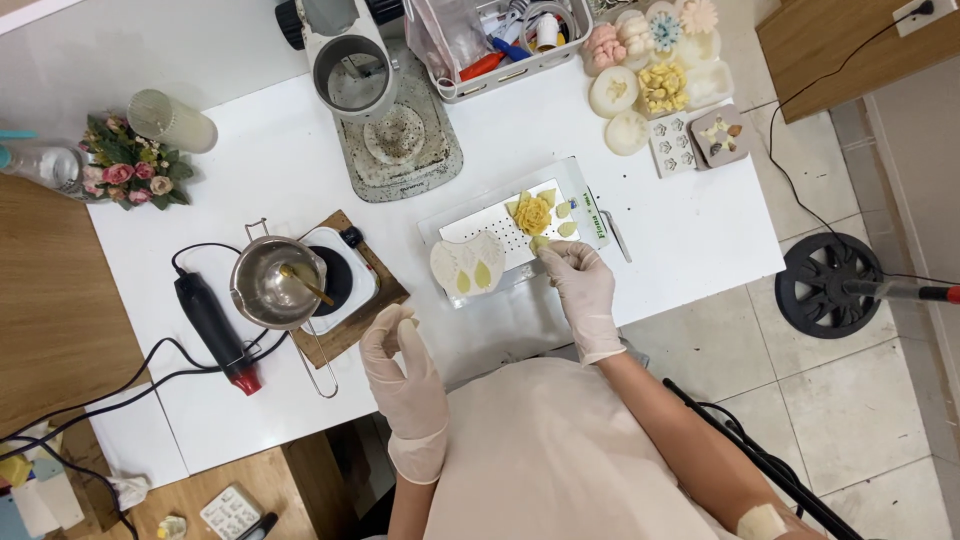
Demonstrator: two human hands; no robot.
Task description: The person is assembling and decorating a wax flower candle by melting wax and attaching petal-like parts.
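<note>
White tabletop (660,230) fills the view, set on pale floor tiles, with a wooden bench to one side. We look down on our two gloved hands. Our right hand (583,285) reaches to the near edge of a perforated tray (470,228), its fingertips pinched on a small yellow-green leaf (541,243), just below the yellow flower (533,213) that lies on the tray; it sits right against the flower, apparently so it can join the other leaves ringed around the bloom. Our left hand (402,365) hovers near the table's front edge, thumb and forefinger brought together in a loose ring, other fingers raised; whether it grips anything we cannot tell. Beside the tray's left end lies a white leaf mould (467,265) with two green leaves in it, close at hand for the right. Left of that a steel pot (272,285) with a stick in it rests on a small hotplate (345,270), on a wooden board that seems meant to guard the table. A heat gun (215,330) lies alongside. More moulds (655,85) are grouped at the far right, out of the way.
</note>
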